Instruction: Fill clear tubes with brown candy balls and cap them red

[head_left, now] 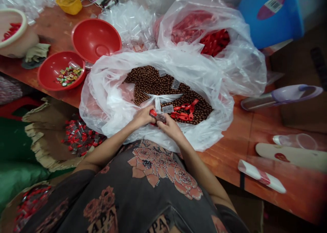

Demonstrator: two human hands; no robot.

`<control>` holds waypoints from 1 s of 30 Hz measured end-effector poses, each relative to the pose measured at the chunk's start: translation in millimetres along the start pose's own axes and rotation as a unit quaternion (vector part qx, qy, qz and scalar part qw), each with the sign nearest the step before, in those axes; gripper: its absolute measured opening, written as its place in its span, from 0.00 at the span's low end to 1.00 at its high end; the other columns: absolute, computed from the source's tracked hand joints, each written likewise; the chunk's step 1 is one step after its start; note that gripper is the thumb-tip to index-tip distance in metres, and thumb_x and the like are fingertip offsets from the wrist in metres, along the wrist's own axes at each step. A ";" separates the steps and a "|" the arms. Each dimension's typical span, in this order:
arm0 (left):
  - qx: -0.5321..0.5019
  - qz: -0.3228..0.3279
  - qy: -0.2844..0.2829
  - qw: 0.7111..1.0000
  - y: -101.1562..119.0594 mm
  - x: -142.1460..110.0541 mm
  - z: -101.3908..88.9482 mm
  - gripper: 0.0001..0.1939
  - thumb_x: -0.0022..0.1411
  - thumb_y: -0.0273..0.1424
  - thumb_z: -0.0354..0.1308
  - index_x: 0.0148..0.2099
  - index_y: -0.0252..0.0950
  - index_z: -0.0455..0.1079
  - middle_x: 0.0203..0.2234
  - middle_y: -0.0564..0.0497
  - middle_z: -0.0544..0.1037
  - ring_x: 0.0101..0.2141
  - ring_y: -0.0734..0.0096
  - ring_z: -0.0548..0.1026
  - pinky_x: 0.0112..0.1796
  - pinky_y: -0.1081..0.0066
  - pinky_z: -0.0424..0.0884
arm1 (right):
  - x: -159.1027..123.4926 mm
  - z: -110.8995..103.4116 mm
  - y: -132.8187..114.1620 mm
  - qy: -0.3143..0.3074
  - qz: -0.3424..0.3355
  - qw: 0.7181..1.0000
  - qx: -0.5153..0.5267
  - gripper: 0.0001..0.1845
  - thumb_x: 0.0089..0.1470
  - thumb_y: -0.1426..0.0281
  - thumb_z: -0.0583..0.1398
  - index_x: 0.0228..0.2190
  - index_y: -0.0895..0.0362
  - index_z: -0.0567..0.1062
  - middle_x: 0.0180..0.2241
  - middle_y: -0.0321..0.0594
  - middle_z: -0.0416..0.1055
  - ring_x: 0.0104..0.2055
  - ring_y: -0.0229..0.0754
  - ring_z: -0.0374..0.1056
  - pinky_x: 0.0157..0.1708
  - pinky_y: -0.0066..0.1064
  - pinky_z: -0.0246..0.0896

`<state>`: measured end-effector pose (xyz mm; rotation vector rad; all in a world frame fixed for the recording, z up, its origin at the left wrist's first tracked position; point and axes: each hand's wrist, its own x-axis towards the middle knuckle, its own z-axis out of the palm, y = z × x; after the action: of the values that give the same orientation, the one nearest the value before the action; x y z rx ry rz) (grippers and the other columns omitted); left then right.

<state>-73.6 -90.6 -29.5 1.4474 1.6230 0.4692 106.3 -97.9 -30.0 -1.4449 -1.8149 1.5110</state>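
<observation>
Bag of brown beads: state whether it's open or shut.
Open: the clear plastic bag is spread wide, its brown beads showing uncovered.

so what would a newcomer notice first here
A big clear bag of brown beads fills the middle, with red plastic pieces lying on them. The left hand and right hand hold a small packet at its near edge. A red bowl of wrapped sweets sits to the left.

Left forearm (108,146) and right forearm (198,165) angled inward, left hand (142,117) and right hand (170,128) close together, both curled
</observation>
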 end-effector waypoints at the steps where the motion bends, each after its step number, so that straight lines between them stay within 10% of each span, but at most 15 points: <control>1: -0.027 0.002 0.004 1.000 -2.8 -0.2 0.2 0.19 0.39 0.29 0.67 0.38 0.37 0.71 0.26 0.54 0.72 0.28 0.68 0.67 0.31 0.69 0.60 | 0.5 2.2 -0.6 -0.005 0.011 1.000 0.020 0.16 0.50 0.64 0.58 0.42 0.55 0.70 0.32 0.39 0.75 0.33 0.45 0.71 0.30 0.35 0.67; 7: -0.298 0.010 0.099 0.949 -1.1 -19.5 -24.4 0.24 0.40 0.28 0.67 0.44 0.37 0.71 0.31 0.55 0.73 0.31 0.73 0.70 0.33 0.73 0.65 | -7.3 6.1 -12.1 0.024 0.030 0.979 0.200 0.22 0.53 0.59 0.59 0.48 0.52 0.66 0.54 0.48 0.69 0.43 0.47 0.74 0.30 0.37 0.74; 11: -0.500 0.005 0.042 0.865 6.3 -34.1 -41.5 0.29 0.40 0.26 0.66 0.48 0.39 0.70 0.37 0.52 0.75 0.34 0.70 0.74 0.35 0.71 0.70 | -7.0 10.3 -23.1 0.013 0.039 0.959 0.280 0.28 0.55 0.60 0.59 0.57 0.48 0.61 0.61 0.46 0.62 0.46 0.46 0.74 0.40 0.41 0.76; 19: -0.586 0.061 0.102 0.802 -1.9 -59.5 -23.7 0.28 0.35 0.23 0.67 0.43 0.39 0.73 0.37 0.54 0.76 0.31 0.74 0.73 0.33 0.74 0.71 | -10.4 30.3 -43.4 -0.136 -0.080 0.985 0.068 0.49 0.58 0.57 0.60 0.69 0.46 0.38 0.62 0.47 0.64 0.45 0.49 0.75 0.42 0.46 0.75; 22: -0.559 0.077 0.214 0.797 -23.9 -90.0 -57.0 0.27 0.36 0.25 0.68 0.44 0.41 0.73 0.36 0.54 0.77 0.31 0.73 0.74 0.33 0.72 0.72 | -14.0 32.4 -46.3 -0.200 -0.119 0.972 0.043 0.51 0.56 0.57 0.62 0.68 0.42 0.37 0.67 0.46 0.56 0.49 0.50 0.74 0.44 0.44 0.74; 26: -0.416 0.071 0.512 0.748 -84.3 -163.4 -132.9 0.26 0.37 0.26 0.68 0.43 0.43 0.72 0.40 0.55 0.77 0.35 0.72 0.75 0.34 0.73 0.73 | -11.6 27.1 -39.2 -0.158 -0.124 0.979 0.046 0.43 0.57 0.57 0.62 0.67 0.39 0.48 0.66 0.44 0.57 0.51 0.49 0.72 0.44 0.43 0.74; 30: -0.267 -0.145 0.641 0.704 -163.6 -209.9 -181.5 0.27 0.39 0.28 0.70 0.45 0.39 0.72 0.31 0.58 0.74 0.29 0.77 0.72 0.34 0.73 0.73 | -4.1 13.5 -26.6 -0.068 -0.097 0.987 0.111 0.33 0.57 0.57 0.61 0.63 0.44 0.61 0.62 0.45 0.64 0.48 0.46 0.73 0.43 0.41 0.74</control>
<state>-331.4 -277.7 18.1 0.2302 2.3350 1.8543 85.1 -105.5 -10.0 -1.0537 -1.7397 1.6841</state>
